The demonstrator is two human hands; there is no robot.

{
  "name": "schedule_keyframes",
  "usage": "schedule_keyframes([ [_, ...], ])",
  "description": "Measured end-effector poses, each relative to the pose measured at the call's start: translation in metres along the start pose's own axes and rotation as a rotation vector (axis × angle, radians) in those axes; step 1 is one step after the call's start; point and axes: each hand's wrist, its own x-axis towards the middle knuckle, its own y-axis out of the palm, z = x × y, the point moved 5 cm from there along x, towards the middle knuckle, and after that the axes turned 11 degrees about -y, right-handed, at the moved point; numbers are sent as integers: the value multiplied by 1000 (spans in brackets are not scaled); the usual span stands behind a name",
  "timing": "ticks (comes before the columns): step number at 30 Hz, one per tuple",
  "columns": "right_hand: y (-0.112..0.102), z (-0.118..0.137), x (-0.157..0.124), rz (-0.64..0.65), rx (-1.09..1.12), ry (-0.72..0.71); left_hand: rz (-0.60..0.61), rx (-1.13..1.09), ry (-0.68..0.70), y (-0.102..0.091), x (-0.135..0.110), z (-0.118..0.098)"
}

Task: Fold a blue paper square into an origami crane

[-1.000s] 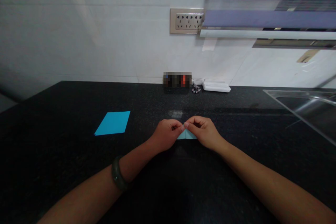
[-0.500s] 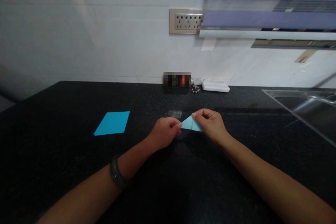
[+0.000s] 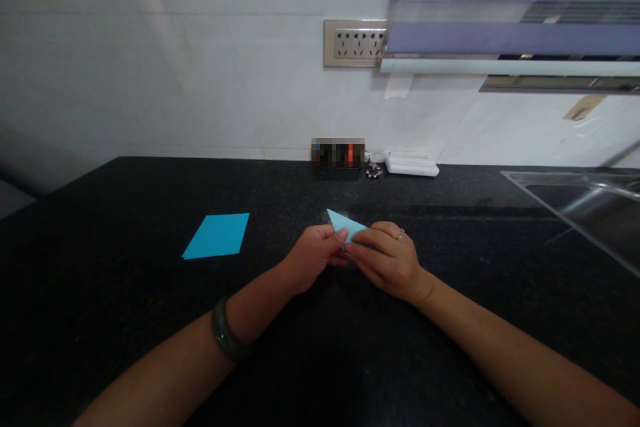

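Note:
A small folded piece of light blue paper (image 3: 344, 221) is held between both hands over the black countertop (image 3: 125, 320), one pointed corner sticking up and to the left. My left hand (image 3: 315, 255) pinches it from the left with thumb and fingers closed; a dark bangle sits on that wrist. My right hand (image 3: 387, 257), with a ring on one finger, lies over the paper's right part, fingers pressed together on it. Most of the paper is hidden under my fingers.
A flat blue paper sheet (image 3: 217, 235) lies on the counter to the left. At the back wall stand a blurred dark box (image 3: 337, 153) and a white flat case (image 3: 412, 165). A steel sink (image 3: 585, 203) is at the right, a wall socket (image 3: 355, 43) above.
The folded paper has been turned; its point now sticks up to the left. My right hand moved from pinching the paper's top to lying over it, lower and closer to my left hand.

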Motion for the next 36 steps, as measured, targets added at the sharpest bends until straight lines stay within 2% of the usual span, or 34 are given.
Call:
schedule_keyframes([
  [4, 3, -20, -6, -124, 102, 397, -65, 65, 16, -9, 5, 1],
  [7, 13, -33, -14, -149, 302, 661, -114, 136, -1, -13, 8, 4],
  [13, 28, -40, -27, -208, 647, 931, -196, -23, 51, -24, 12, 6],
  [17, 39, -39, -31, -275, 969, 1071, -181, 31, 72, -26, 13, 5],
  [20, 46, -37, -33, -312, 1164, 1130, -148, 95, 48, -24, 13, 5],
  [23, 49, -36, -34, -293, 1241, 1139, -119, 118, 37, -22, 11, 6],
  [36, 50, -35, -37, -237, 1257, 1134, -107, 177, 42, -22, 11, 6],
])
